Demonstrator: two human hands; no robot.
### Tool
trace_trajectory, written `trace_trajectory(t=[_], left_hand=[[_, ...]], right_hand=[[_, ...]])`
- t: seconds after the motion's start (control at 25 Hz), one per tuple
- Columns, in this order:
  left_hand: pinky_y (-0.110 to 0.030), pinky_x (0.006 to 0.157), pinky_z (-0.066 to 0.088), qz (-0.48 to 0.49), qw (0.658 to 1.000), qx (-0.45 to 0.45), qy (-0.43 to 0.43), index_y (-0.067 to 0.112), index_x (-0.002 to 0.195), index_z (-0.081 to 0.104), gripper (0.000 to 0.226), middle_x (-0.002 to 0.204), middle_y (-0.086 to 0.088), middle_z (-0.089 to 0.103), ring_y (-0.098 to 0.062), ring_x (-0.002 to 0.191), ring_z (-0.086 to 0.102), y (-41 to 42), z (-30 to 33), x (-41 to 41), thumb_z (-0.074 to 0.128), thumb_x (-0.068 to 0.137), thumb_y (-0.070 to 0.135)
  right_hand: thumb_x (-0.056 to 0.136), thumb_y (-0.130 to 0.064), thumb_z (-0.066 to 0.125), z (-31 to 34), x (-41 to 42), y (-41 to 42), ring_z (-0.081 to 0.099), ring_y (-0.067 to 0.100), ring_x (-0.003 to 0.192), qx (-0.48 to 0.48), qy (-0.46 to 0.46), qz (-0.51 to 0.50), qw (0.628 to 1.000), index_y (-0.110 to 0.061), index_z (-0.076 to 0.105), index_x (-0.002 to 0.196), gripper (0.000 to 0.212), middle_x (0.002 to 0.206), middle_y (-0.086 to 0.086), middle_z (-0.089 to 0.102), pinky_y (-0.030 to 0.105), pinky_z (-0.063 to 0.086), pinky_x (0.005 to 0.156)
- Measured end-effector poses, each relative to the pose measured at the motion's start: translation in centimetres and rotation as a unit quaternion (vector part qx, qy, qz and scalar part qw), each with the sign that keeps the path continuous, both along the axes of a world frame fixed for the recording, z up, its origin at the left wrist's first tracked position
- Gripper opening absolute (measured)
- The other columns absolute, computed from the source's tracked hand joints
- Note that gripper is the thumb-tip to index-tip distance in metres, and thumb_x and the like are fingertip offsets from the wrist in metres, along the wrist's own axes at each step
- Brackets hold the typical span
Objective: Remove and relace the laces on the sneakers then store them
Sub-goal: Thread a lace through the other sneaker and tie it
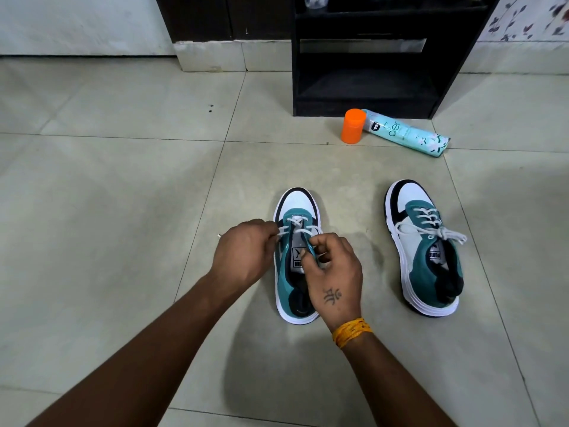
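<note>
Two teal, white and black sneakers stand on the tiled floor, toes pointing away from me. The left sneaker (296,208) is laced only through its front eyelets with a white lace (298,224). My left hand (243,251) pinches one end of that lace at the shoe's left side; the lace tip pokes out left of the hand. My right hand (334,269) hovers over the tongue and pinches the other end. The right sneaker (426,251) stands apart to the right, fully laced and tied in a bow.
A spray can with an orange cap (400,132) lies on the floor beyond the shoes. Behind it stands a black open shelf unit (369,57) with low compartments. Bare floor tiles spread to the left and in front.
</note>
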State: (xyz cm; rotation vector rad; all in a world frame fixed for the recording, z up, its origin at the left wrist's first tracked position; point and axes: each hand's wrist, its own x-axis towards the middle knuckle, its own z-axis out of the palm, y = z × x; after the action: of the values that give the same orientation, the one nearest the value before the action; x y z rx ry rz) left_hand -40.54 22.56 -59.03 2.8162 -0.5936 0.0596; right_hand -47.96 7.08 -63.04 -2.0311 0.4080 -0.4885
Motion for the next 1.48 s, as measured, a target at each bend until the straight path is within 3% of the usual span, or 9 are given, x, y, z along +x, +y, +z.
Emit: trace_trajectory(t=[0.2, 0.44, 0.56, 0.72, 0.84, 1.04, 1.2, 1.28, 1.48], left_hand=[[-0.028, 0.069, 0.042, 0.103, 0.961, 0.229, 0.113, 0.017, 0.105, 0.067, 0.018, 0.104, -0.004, 0.071, -0.026, 0.092, 0.069, 1.2, 0.4, 0.1, 0.063, 0.094, 0.031], [-0.034, 0.061, 0.044, -0.020, 1.000, -0.016, 0.014, 0.019, 0.093, 0.066, 0.016, 0.085, -0.001, 0.067, -0.030, 0.081, 0.061, 0.2, -0.1, 0.3, 0.057, 0.094, 0.032], [-0.033, 0.058, 0.036, 0.005, 0.999, -0.038, 0.039, 0.018, 0.083, 0.065, 0.022, 0.077, -0.004, 0.068, -0.033, 0.075, 0.062, 0.8, -0.8, 0.6, 0.054, 0.095, 0.032], [-0.030, 0.061, 0.035, 0.071, 0.992, 0.054, 0.091, 0.015, 0.085, 0.073, 0.021, 0.085, -0.008, 0.072, -0.033, 0.081, 0.065, 1.3, -2.3, 0.2, 0.060, 0.093, 0.028], [-0.031, 0.057, 0.035, 0.068, 0.993, -0.037, 0.089, 0.017, 0.077, 0.067, 0.020, 0.076, -0.003, 0.070, -0.028, 0.071, 0.063, 0.7, -1.7, 0.0, 0.060, 0.091, 0.030], [-0.026, 0.062, 0.045, 0.088, 0.960, -0.234, 0.123, 0.019, 0.078, 0.070, 0.018, 0.063, 0.006, 0.066, -0.007, 0.060, 0.059, -0.1, -0.6, -0.2, 0.068, 0.094, 0.026], [-0.029, 0.066, 0.049, 0.185, 0.876, -0.377, 0.237, 0.005, 0.073, 0.073, 0.023, 0.071, -0.023, 0.070, -0.022, 0.061, 0.061, 0.1, -1.0, -0.4, 0.073, 0.093, 0.017], [-0.031, 0.069, 0.054, 0.194, 0.866, -0.395, 0.238, 0.008, 0.077, 0.076, 0.022, 0.074, -0.023, 0.072, -0.028, 0.064, 0.066, 0.3, -1.2, -0.2, 0.073, 0.093, 0.023], [-0.018, 0.064, 0.046, 0.116, 0.941, -0.288, 0.134, 0.026, 0.104, 0.077, 0.015, 0.067, 0.011, 0.071, 0.003, 0.060, 0.063, -0.7, -1.2, 0.7, 0.073, 0.093, 0.017]], right_hand=[[0.082, -0.016, 0.075, 0.1, 0.0, 0.0, 0.062, 0.012, 0.082, 0.008, -0.001, 0.000, 1.000, -0.024, 0.068, 0.098, 0.019, 0.095, -0.008, 0.061, 0.040, 0.056, 0.077], [0.081, -0.016, 0.075, 0.1, 0.0, 0.0, 0.062, 0.012, 0.080, -0.003, 0.004, -0.004, 1.000, -0.024, 0.068, 0.097, 0.019, 0.094, -0.007, 0.062, 0.036, 0.056, 0.075], [0.081, -0.016, 0.075, 0.1, 0.0, 0.0, 0.063, 0.012, 0.081, -0.001, 0.002, -0.001, 1.000, -0.024, 0.068, 0.098, 0.019, 0.095, -0.008, 0.062, 0.037, 0.056, 0.076], [0.082, -0.016, 0.074, 0.0, 0.0, 0.1, 0.063, 0.015, 0.082, -0.002, 0.000, 0.001, 1.000, -0.024, 0.067, 0.098, 0.019, 0.095, -0.007, 0.062, 0.040, 0.056, 0.076], [0.082, -0.017, 0.074, -0.1, 0.0, 0.1, 0.063, 0.014, 0.081, -0.004, -0.004, -0.002, 1.000, -0.024, 0.067, 0.098, 0.019, 0.094, -0.007, 0.062, 0.040, 0.056, 0.075], [0.082, -0.017, 0.074, -0.1, 0.0, 0.2, 0.062, 0.014, 0.080, -0.008, -0.003, -0.001, 1.000, -0.024, 0.066, 0.098, 0.019, 0.094, -0.007, 0.061, 0.040, 0.056, 0.074], [0.081, -0.016, 0.074, -0.1, 0.0, 0.1, 0.063, 0.015, 0.081, -0.009, 0.000, -0.006, 1.000, -0.024, 0.067, 0.098, 0.020, 0.094, -0.007, 0.061, 0.041, 0.056, 0.075], [0.080, -0.016, 0.074, -0.1, 0.0, 0.1, 0.063, 0.015, 0.081, -0.009, 0.001, -0.006, 1.000, -0.024, 0.067, 0.097, 0.020, 0.093, -0.007, 0.061, 0.041, 0.056, 0.074], [0.081, -0.016, 0.074, 0.1, -0.1, 0.1, 0.063, 0.014, 0.079, -0.015, 0.004, -0.010, 1.000, -0.024, 0.067, 0.097, 0.019, 0.093, -0.007, 0.061, 0.039, 0.056, 0.073]])
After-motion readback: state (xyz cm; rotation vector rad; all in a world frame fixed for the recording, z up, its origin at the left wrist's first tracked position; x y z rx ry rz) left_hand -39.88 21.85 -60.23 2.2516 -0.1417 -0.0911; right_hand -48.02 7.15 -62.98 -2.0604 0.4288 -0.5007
